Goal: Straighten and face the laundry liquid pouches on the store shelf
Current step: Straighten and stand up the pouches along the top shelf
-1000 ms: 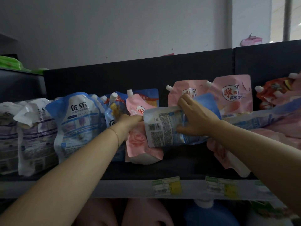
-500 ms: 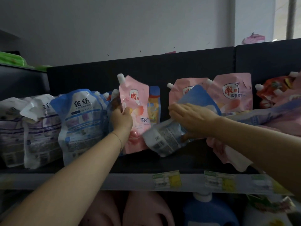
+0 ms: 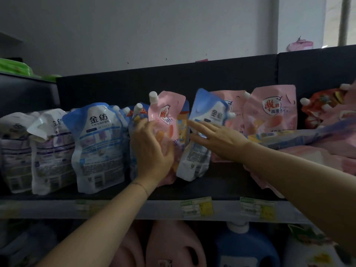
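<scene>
A pink spouted pouch (image 3: 169, 108) stands upright at the middle of the dark shelf (image 3: 221, 186). My left hand (image 3: 152, 151) lies flat against its lower front, fingers spread. Right beside it a blue and white pouch (image 3: 207, 114) stands nearly upright, front label showing. My right hand (image 3: 217, 137) touches its middle with straight fingers. Further blue and white pouches (image 3: 100, 143) line the left part of the shelf. Pink pouches (image 3: 271, 110) stand behind on the right.
Orange-red pouches (image 3: 319, 105) and several slumped pink and blue ones (image 3: 316, 135) crowd the shelf's right end. Price tags (image 3: 197, 209) sit on the shelf's front edge. Pink jugs (image 3: 173, 245) and a blue jug (image 3: 244, 247) stand on the shelf below.
The blue and white pouch, held sideways showing its back, has been turned upright with its front facing out. The pink pouch was lifted from a slump to standing. Both hands have relaxed their grips.
</scene>
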Motion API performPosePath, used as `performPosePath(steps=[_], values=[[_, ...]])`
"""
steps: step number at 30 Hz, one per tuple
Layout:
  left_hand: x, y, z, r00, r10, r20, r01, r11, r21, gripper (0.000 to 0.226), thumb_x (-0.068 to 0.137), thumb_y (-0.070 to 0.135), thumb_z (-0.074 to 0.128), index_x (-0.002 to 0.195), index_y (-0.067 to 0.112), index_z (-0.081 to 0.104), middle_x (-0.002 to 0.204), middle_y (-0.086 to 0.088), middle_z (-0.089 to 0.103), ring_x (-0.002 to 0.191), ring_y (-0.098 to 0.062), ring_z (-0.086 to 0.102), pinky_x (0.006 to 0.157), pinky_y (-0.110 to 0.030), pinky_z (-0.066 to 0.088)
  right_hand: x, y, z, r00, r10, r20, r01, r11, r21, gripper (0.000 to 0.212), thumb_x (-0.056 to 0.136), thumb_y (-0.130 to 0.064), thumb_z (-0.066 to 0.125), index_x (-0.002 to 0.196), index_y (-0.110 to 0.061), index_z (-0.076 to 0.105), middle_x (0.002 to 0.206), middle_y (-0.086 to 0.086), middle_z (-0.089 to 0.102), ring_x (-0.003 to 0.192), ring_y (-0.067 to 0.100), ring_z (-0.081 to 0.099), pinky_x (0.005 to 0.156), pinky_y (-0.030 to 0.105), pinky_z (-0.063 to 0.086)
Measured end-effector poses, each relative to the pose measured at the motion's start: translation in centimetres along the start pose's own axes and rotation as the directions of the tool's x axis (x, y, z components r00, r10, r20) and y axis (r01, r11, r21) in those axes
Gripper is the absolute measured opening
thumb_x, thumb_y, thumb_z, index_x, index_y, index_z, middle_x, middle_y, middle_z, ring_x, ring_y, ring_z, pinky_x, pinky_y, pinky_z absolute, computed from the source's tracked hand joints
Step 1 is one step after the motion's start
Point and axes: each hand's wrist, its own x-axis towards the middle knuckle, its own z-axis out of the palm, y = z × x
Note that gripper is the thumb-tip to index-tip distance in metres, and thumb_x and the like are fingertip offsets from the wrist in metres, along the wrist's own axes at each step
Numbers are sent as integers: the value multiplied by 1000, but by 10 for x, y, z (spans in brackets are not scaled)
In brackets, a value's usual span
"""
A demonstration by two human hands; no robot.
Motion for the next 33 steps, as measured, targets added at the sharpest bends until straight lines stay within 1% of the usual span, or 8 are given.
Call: performPosePath(steps=[3, 7, 11, 15, 18, 22, 25, 33], values=[[-10, 11, -4, 984, 143, 110, -134, 987, -87, 50, 79, 22, 65, 121, 12, 40, 128, -10, 37, 122, -25, 38, 108, -19, 24, 10, 2, -5, 996, 79, 31, -80, 995, 56, 87, 39, 14, 79, 119, -15, 64, 136, 25, 50, 97, 34, 66, 46, 30, 53], [-17, 22, 2, 940, 146, 309, -113, 986, -120, 34, 80, 27, 66, 104, 19, 43, 104, -3, 48, 95, -22, 49, 94, -31, 43, 37, -6, 1, 971, 237, -33, -232, 966, 117, 82, 58, 11, 69, 132, -15, 48, 123, 19, 56, 95, 33, 63, 64, 38, 55], [-22, 33, 8, 906, 89, 414, -76, 996, -46, 28, 78, 34, 68, 91, 15, 51, 95, -3, 45, 80, -23, 51, 61, -40, 50, 51, -19, 4, 877, 478, 46, -478, 859, 184, 35, 89, -20, 59, 121, -12, 46, 103, 7, 62, 87, 28, 64, 59, 34, 40], [-27, 43, 10, 893, 26, 450, -18, 1000, -22, 28, 78, 23, 75, 91, 11, 54, 99, -4, 47, 78, -24, 54, 55, -28, 41, 40, -21, 9, 871, 407, 275, -477, 836, 273, 24, 98, -32, 43, 116, -15, 42, 109, 9, 62, 85, 27, 63, 58, 35, 40], [-28, 44, 11, 873, 1, 487, 19, 999, -35, 23, 81, 20, 72, 96, 11, 56, 104, -3, 46, 84, -23, 55, 61, -24, 36, 30, -19, 1, 872, 400, 283, -488, 764, 423, 19, 101, -33, 37, 107, -16, 43, 106, 10, 64, 80, 27, 60, 67, 39, 50], [-23, 41, 18, 841, -67, 537, 136, 987, -89, 28, 85, 17, 68, 110, 9, 58, 115, -6, 46, 101, -26, 54, 76, -31, 47, 17, -14, -17, 892, 305, 334, -430, 800, 419, 24, 99, -33, 42, 116, -17, 47, 112, 6, 61, 77, 16, 48, 62, 29, 39], [-23, 40, 26, 831, -115, 544, 179, 982, -66, 18, 87, 15, 67, 96, 11, 52, 113, -5, 43, 108, -23, 52, 81, -30, 48, 9, -10, -23, 884, 268, 382, -416, 825, 383, 22, 96, -32, 47, 115, -19, 48, 104, 1, 59, 80, 16, 48, 63, 30, 37], [-27, 52, 28, 922, -189, 338, 164, 981, 102, 30, 71, 24, 81, 86, 16, 56, 96, 3, 35, 81, -18, 50, 58, -29, 43, -26, 10, -21, 858, 255, 445, -443, 806, 392, 15, 92, -34, 48, 93, -20, 53, 91, -6, 54, 77, 16, 54, 68, 35, 51]])
